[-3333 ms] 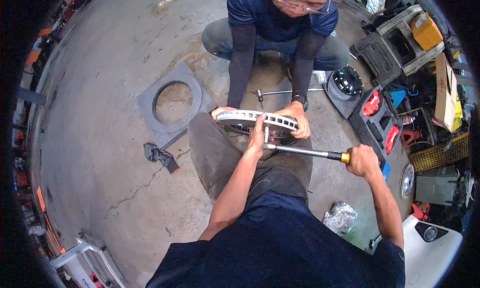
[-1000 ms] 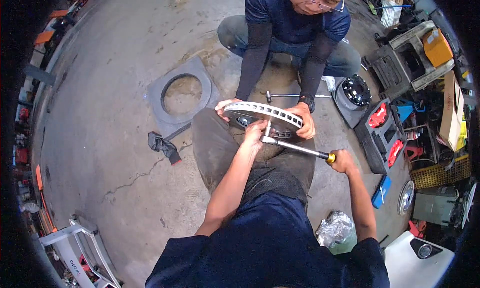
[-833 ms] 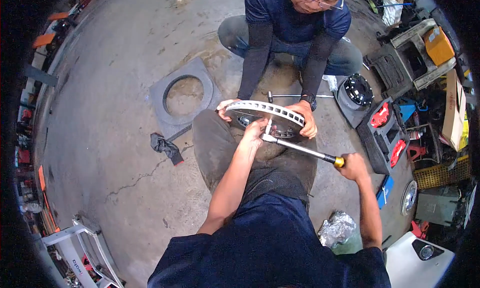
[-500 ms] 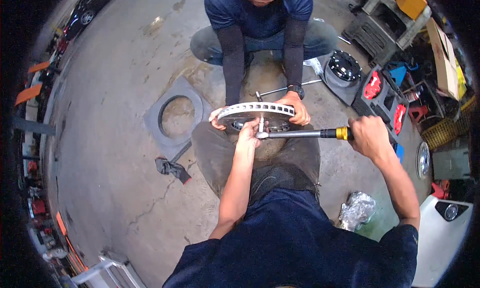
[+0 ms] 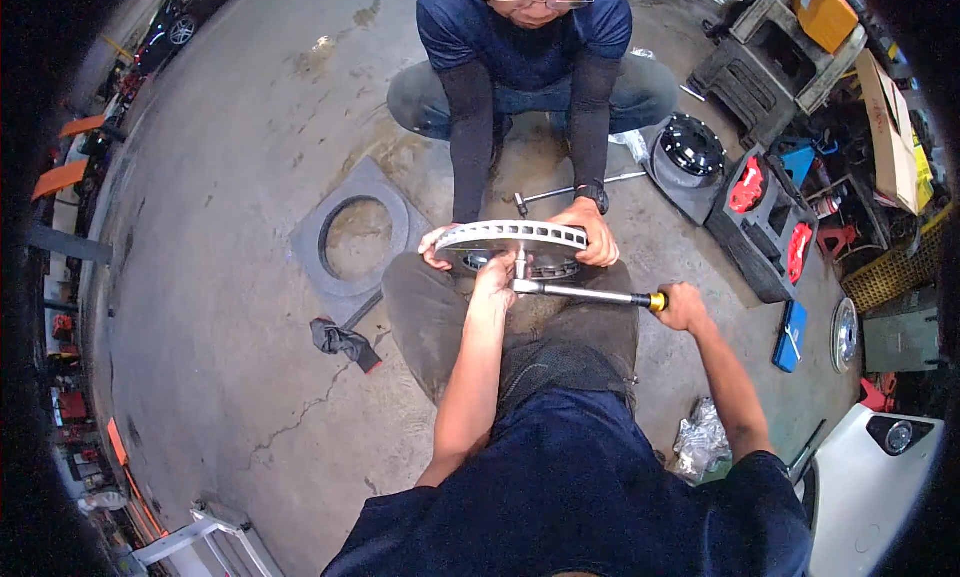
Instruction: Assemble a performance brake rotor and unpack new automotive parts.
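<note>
A round, silver-grey brake disc (image 5: 512, 236) sits on edge over the person's lap, its vented rim showing a row of small dark slots along a pale, slightly worn band, with a darker hub just behind and below it. The left hand (image 5: 495, 274) is closed over the head of a long ratchet wrench (image 5: 585, 293) where it meets the disc's centre, fingers wrapped tight. The right hand (image 5: 682, 306) is clamped round the far end of the wrench, just past the yellow collar on its grip; the steel shaft runs almost level between the two hands. A co-worker crouching opposite steadies the disc with a hand on each side of its rim, one (image 5: 436, 247) at the left edge, the other (image 5: 598, 239) at the right. On the concrete floor (image 5: 230, 277) nearby lie a grey square plate with a round hole (image 5: 350, 239) and a dark rag (image 5: 343, 341).
</note>
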`<state>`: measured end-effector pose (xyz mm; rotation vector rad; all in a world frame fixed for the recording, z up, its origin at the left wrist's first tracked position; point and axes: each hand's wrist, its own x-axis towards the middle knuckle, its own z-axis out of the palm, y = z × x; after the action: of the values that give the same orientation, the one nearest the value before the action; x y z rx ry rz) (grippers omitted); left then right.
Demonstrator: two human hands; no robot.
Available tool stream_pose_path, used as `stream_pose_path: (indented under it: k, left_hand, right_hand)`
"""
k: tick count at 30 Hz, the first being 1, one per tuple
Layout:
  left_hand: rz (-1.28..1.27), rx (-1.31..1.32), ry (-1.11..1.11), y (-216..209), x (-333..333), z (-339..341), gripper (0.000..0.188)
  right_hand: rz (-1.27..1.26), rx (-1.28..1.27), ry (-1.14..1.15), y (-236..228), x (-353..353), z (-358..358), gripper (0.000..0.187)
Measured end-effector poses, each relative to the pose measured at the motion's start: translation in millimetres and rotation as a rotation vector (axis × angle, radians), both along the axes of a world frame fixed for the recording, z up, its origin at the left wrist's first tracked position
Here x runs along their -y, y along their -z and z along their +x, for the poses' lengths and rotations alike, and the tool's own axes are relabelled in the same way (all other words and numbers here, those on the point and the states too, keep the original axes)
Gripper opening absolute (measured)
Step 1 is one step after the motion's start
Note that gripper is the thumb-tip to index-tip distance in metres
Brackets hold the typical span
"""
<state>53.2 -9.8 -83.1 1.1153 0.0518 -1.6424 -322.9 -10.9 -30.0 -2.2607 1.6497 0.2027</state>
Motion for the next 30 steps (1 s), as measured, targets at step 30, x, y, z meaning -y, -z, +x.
stream_pose_path:
  k: [30]
  left_hand:
    - [-0.083,-0.125,0.204,12,-8,0,0.023]
  right_hand:
    - [-0.115,-0.128,-0.012,-112,-27,7,0.021]
